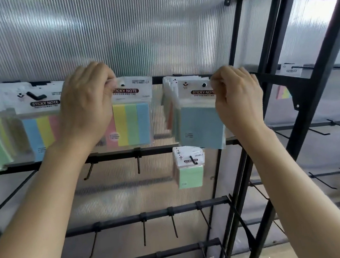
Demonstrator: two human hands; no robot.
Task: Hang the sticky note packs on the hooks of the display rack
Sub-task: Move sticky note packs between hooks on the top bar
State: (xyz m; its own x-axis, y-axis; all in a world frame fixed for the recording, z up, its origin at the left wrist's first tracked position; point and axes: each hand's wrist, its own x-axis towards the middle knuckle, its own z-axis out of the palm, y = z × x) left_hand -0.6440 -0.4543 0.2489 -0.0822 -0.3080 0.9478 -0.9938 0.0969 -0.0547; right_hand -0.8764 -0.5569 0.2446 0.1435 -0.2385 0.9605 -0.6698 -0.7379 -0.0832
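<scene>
Pinching the white header of a clear-wrapped pack of pink, yellow, green and blue sticky strips (132, 122), the left hand (86, 104) curls up at the black metal rack's top rail (156, 80). The right hand (237, 98) pinches the header corner of a pale-blue square sticky note pack (200, 123), which hangs just alongside.

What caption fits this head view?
Left hand holds a striped sticky note pack, right hand pinches a blue pack at the rack top row.
</scene>
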